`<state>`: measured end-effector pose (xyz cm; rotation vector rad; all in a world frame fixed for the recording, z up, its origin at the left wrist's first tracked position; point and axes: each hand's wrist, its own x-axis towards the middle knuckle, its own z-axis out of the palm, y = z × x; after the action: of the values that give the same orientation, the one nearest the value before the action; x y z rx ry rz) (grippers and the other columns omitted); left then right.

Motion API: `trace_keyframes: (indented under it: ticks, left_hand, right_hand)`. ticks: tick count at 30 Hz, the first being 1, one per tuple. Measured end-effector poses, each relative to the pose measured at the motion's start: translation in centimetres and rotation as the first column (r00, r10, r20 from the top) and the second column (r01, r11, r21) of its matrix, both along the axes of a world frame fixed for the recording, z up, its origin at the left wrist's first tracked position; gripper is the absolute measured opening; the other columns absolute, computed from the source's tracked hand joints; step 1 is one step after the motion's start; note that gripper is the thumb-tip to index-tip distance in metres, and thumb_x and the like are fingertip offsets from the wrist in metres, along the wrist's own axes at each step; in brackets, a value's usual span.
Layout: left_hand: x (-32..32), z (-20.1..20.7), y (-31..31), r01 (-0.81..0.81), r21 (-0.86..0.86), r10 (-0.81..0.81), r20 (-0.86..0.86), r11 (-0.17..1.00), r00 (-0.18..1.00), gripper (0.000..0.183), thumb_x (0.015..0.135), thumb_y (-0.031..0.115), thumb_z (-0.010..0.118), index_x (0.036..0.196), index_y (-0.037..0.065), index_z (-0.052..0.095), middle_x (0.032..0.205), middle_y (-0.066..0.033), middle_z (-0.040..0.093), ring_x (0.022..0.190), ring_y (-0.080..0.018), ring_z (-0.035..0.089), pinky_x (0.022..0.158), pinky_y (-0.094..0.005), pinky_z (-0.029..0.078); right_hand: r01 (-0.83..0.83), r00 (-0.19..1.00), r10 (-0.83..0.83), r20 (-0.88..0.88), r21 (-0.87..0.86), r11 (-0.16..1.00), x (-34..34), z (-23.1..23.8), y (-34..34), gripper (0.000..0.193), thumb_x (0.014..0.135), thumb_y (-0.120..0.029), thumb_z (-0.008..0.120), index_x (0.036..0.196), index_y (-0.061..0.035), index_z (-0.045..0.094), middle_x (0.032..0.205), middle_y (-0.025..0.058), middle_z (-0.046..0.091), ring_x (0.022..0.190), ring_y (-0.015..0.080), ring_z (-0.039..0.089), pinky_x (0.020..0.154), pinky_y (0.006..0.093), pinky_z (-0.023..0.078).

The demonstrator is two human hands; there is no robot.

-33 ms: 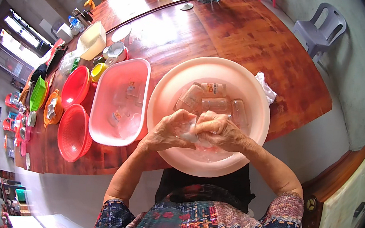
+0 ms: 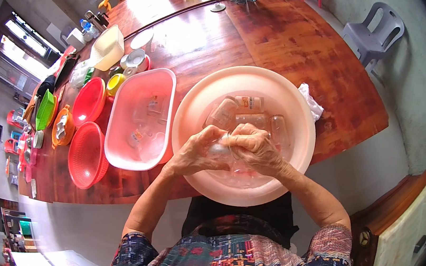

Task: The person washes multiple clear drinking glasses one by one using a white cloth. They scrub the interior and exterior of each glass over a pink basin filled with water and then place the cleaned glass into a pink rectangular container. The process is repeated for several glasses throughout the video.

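Over a round, pale pink basin [image 2: 197, 91], my left hand [image 2: 193, 152] is wrapped round a clear glass jar [image 2: 215, 151], which its fingers partly hide. My right hand [image 2: 257, 150] is closed at the jar's mouth, fingers bent and pressed together at the rim. Whether those fingers also pinch something small cannot be made out. Several clear glass jars lie on their sides in shallow water in the basin, among them one jar [image 2: 223, 113] with a printed label. Left of the basin stands a rectangular pink tub [image 2: 124, 154] with more glass jars [image 2: 156, 103] in it.
A crumpled white cloth [image 2: 310, 102] lies against the basin's right side. Red baskets [image 2: 88, 155], an orange basket [image 2: 64, 125], a green basket [image 2: 44, 108] and a cream tub [image 2: 107, 48] crowd the wooden table's left. A grey chair [image 2: 374, 33] stands beyond its right end.
My right hand has shifted slightly up and turned at the jar's mouth. My left hand keeps its hold on the jar, almost in the same place.
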<state>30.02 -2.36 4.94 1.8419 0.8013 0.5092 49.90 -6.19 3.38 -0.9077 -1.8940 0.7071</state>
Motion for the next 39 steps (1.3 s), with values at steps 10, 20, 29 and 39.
trace_keyframes:
  ticks: [10,20,29,39]
  left_hand:
    - [-0.6,1.4,-0.2,-0.327,-0.387,0.384,0.079,0.862,0.92,0.03,0.087,0.023,0.063,0.11,0.007,0.054,0.096,-0.0028,0.061,0.076,-0.0086,0.057,0.059,-0.0224,0.047]
    - [-0.7,-3.0,1.2,-0.202,-0.882,0.651,0.144,0.426,0.745,0.048,0.087,0.049,0.055,0.116,0.011,0.051,0.101,-0.0113,0.063,0.082,-0.022,0.064,0.067,-0.0391,0.054]
    - [3.6,-2.6,-1.1,0.054,-0.93,0.586,0.274,0.365,0.762,0.042,0.094,0.045,0.043,0.117,0.01,0.049,0.099,-0.0108,0.062,0.073,-0.023,0.063,0.055,-0.0381,0.055]
    - [3.3,-2.1,-0.8,-0.157,-0.858,0.567,0.176,0.489,0.805,0.036,0.092,0.038,0.051,0.115,0.011,0.05,0.102,-0.0074,0.057,0.076,-0.0169,0.062,0.048,-0.034,0.052]
  right_hand:
    - [0.079,0.756,0.076,0.65,-0.206,0.975,-1.6,-0.4,-1.1,0.012,0.078,-0.013,0.06,0.084,-0.0063,0.067,0.091,0.012,0.055,0.086,0.0266,0.062,0.068,0.0391,0.054]
    - [-0.044,0.792,0.282,0.542,-0.409,0.911,-2.4,-0.5,-0.1,0.019,0.083,-0.014,0.052,0.087,0.0009,0.064,0.086,0.0216,0.062,0.082,0.0364,0.062,0.073,0.0435,0.051]
    - [0.346,0.928,-0.364,0.082,0.177,0.921,-2.8,1.8,2.1,0.009,0.078,-0.003,0.062,0.087,-0.0021,0.062,0.083,0.0149,0.055,0.076,0.0311,0.058,0.068,0.0388,0.048]
    - [0.459,0.782,-0.475,0.403,0.142,0.877,-0.7,0.4,0.6,0.008,0.075,-0.002,0.058,0.083,-0.0018,0.056,0.085,0.0156,0.055,0.074,0.0345,0.059,0.064,0.0437,0.049]
